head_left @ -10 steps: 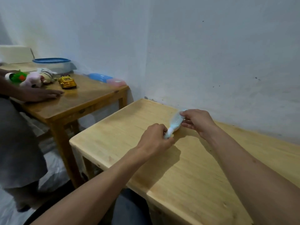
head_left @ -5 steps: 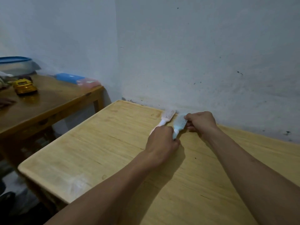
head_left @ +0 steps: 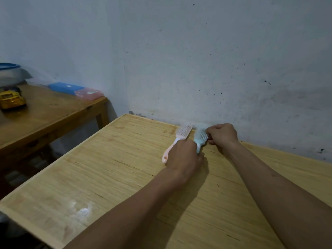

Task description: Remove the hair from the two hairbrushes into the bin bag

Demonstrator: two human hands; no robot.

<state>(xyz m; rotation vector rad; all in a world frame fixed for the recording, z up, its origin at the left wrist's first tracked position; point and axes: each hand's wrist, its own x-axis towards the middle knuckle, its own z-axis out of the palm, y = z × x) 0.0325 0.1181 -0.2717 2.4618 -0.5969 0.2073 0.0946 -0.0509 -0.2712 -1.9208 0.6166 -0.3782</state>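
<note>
A light blue hairbrush is near the far edge of the pale wooden table, bristles up. My left hand is closed around its handle. My right hand pinches at the bristles on the brush's right side; a little dark hair shows under its fingers. A pink hairbrush lies on the table just left of the blue one, its handle partly hidden by my left hand. No bin bag is in view.
The wall rises directly behind the brushes. A darker wooden table stands at the left with a yellow toy car, a blue box, a pink box and a blue-rimmed basin.
The view has swung right and nearer, so the pink brush is now in sight. Both hands have stayed on the blue brush. The other person at the left table is out of view.
</note>
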